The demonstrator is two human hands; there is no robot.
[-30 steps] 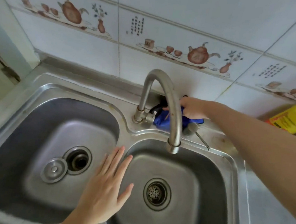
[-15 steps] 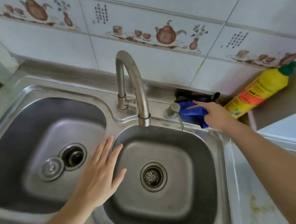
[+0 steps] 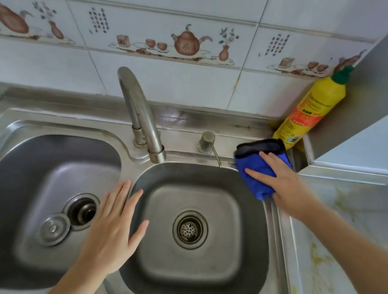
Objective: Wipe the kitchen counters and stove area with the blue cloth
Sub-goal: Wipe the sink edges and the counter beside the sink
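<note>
The blue cloth [image 3: 257, 164], folded with a dark edge, lies on the back right corner of the steel sink rim [image 3: 279, 218]. My right hand [image 3: 282, 182] presses flat on it with straight fingers. My left hand [image 3: 112, 229] rests open, fingers spread, on the divider between the two basins. The counter [image 3: 345, 246] to the right of the sink shows yellowish stains.
A curved steel faucet [image 3: 141, 115] rises at the middle back, with a small steel knob and lever [image 3: 207, 139] to its right. A yellow bottle with a green cap [image 3: 312, 109] stands in the back right corner. A loose drain plug [image 3: 54, 228] lies in the left basin.
My right hand has slid the blue cloth to the right along the back rim, from behind the faucet to the sink's right corner. The left hand has stayed on the divider.
</note>
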